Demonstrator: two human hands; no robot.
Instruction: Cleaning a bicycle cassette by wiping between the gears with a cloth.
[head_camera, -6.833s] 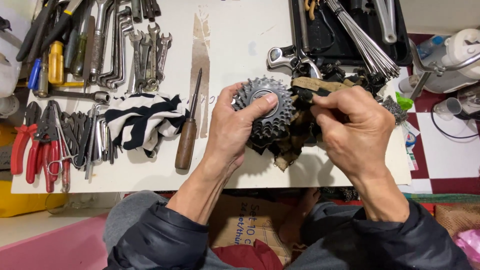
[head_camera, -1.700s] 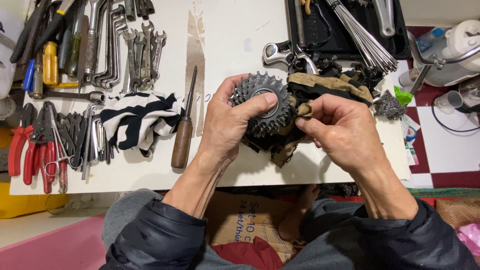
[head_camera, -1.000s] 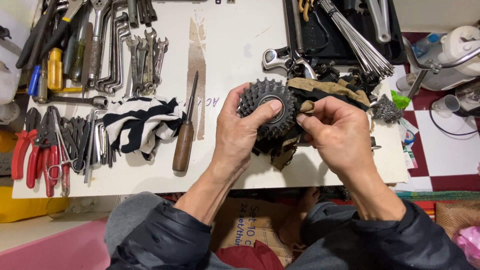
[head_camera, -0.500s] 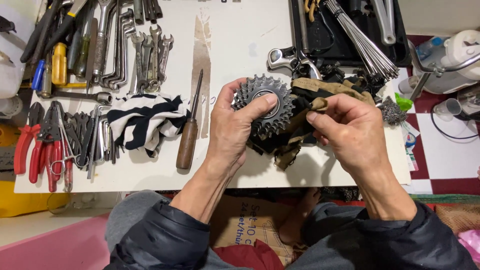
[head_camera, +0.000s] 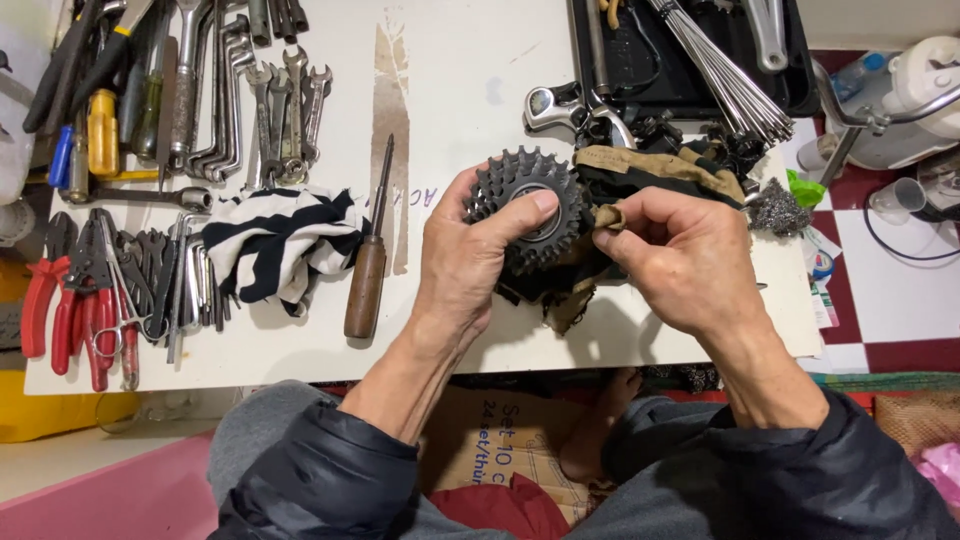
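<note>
My left hand (head_camera: 470, 265) grips a dark toothed bicycle sprocket cluster (head_camera: 525, 195) above the white table (head_camera: 450, 90), thumb pressed on its centre. My right hand (head_camera: 680, 260) pinches a dirty tan and black rag (head_camera: 640, 165) against the cluster's right side; the rag runs between the cogs and hangs below the cluster. Part of the cluster's lower half is hidden behind my left fingers and the rag.
A wooden-handled screwdriver (head_camera: 368, 270) and a striped cloth (head_camera: 275, 240) lie left of my hands. Wrenches (head_camera: 250, 100), red-handled pliers (head_camera: 60, 310) and other tools fill the left side. A black tray (head_camera: 690, 50) with spokes, steel wool (head_camera: 775, 208) and a crank arm (head_camera: 560, 105) sit behind.
The hands and sprocket cluster stay in about the same place. My right hand has shifted the rag slightly back and forth along the cogs.
</note>
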